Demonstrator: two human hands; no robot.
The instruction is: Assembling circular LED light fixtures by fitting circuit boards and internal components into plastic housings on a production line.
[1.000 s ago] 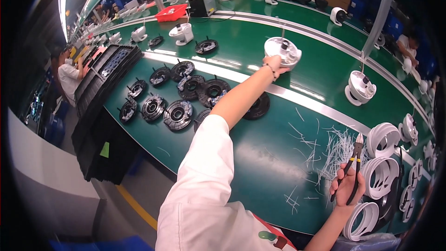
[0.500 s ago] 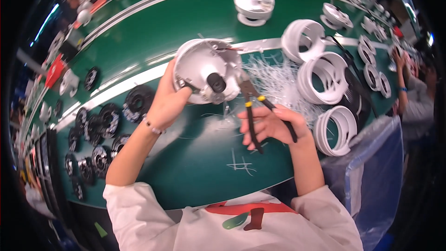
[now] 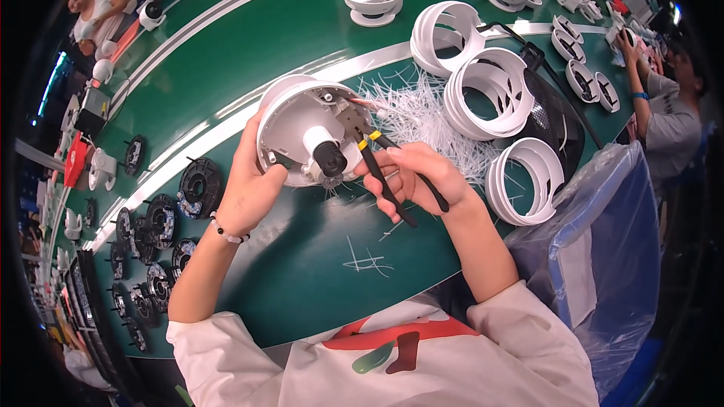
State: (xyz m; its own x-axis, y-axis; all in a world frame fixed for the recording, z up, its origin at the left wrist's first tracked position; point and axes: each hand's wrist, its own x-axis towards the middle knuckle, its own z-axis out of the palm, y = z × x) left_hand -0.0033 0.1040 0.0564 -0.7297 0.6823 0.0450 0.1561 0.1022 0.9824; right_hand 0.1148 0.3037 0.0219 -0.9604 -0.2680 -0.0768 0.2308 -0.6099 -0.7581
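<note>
My left hand grips the left rim of a white dome-shaped camera housing, tilted so that its hollow inside faces me. A black camera lens barrel stands out from the middle of it, and thin wires run along its upper right rim. In my right hand is a pair of cutting pliers with black and yellow handles. The handles are spread apart, and the jaws reach inside the housing's right side, where their tips are hard to make out.
A heap of clipped white plastic strips lies right of the housing. Stacked white rings stand beyond it, beside a blue plastic-lined bin. Black round parts sit on the left. White domes stand on the far belt. Another person works at right.
The pliers have moved from beside the housing's rim to inside its right part. My view has shifted, so the rings and far domes appear further left.
</note>
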